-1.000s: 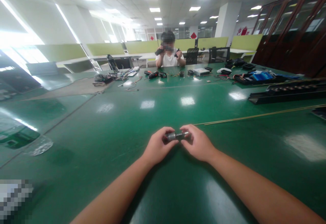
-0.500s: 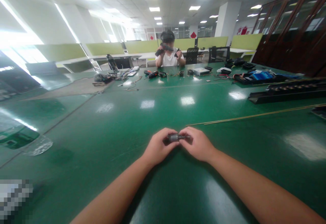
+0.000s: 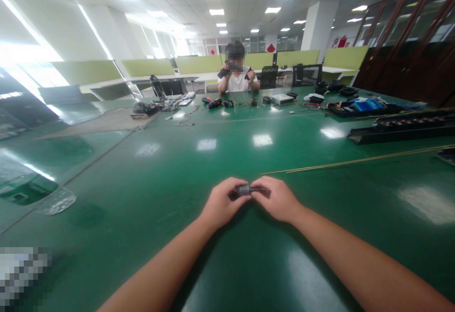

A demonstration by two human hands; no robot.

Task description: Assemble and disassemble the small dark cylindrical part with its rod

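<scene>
A small grey metal cylinder [image 3: 243,190] with a thin dark shaft pointing right is held between my two hands, low over the green table [image 3: 170,160]. My left hand [image 3: 224,202] is closed round the cylinder, thumb below and fingers above. My right hand [image 3: 276,199] pinches the thin shaft at its right side. The fingertips of both hands almost meet. Just beyond them, thin brass-coloured rods [image 3: 330,164] lie on the table.
A clear plastic bottle [image 3: 28,189] lies at the left. Black rails [image 3: 398,129] and a tray with blue items [image 3: 366,105] are at the right. Tools and small parts [image 3: 214,103] line the far edge, where a person [image 3: 237,81] sits holding dark objects.
The view has shifted very slightly. Both hands keep the same hold on the cylinder and its shaft.
</scene>
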